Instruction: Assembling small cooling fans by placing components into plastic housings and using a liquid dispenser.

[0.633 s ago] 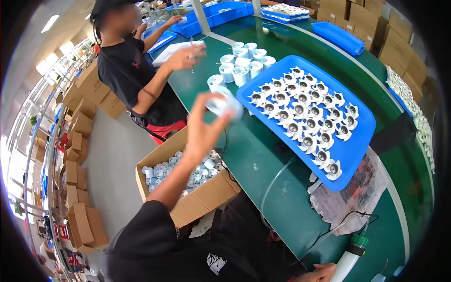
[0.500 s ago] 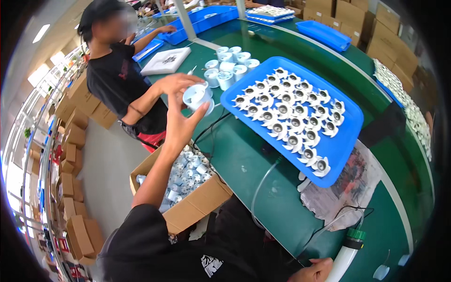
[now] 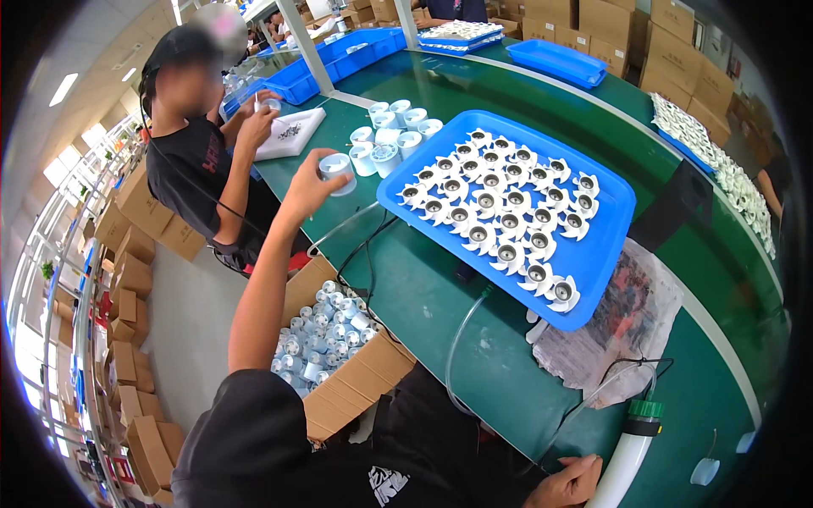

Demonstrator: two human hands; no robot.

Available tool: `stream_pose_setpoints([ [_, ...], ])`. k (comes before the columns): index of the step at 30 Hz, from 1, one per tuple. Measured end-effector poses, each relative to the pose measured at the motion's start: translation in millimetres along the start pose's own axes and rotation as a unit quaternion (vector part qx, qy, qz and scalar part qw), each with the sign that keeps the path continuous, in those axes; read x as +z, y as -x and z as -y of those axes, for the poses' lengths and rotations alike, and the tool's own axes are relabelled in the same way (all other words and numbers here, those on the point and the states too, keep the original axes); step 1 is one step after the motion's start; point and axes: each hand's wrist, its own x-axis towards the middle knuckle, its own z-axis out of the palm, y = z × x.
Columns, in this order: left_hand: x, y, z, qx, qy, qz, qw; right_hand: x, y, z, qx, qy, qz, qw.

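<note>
Left hand (image 3: 310,188) — curled round cup (image 3: 337,168)

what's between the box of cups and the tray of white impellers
In the head view, green tabletop with black cables and clear tubing.

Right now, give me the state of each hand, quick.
Left hand: closed, fingers holding a pale cup.
Right hand: fingers curled beside the white tube; whether they grip it cannot be told.
</note>
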Motion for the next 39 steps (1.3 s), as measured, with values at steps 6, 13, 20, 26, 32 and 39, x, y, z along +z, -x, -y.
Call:
stream_pose_setpoints([
  [6,18,-87,108,-0.057,-0.114,0.013,0.992,23,15,-28,-0.007,-0.088,-0.087,0.992],
  [13,22,-134,176,0.167,-0.394,-0.124,0.895,12,-4,-17,-0.024,-0.173,-0.07,0.982],
  [20,36,-21,0,0.224,-0.044,-0.083,0.97,-106,-79,-41,0.153,-0.018,-0.107,0.982],
  [26,97,127,-134,0.261,0.162,0.056,0.95,-156,-107,-218,0.339,0.232,-0.105,0.906],
  [32,112,213,-182,0.173,0.356,0.238,0.887,-148,-122,-221,0.343,0.181,-0.111,0.915],
  [39,131,250,-223,0.207,0.347,0.393,0.826,-121,-83,-41,0.093,-0.021,-0.022,0.995],
])
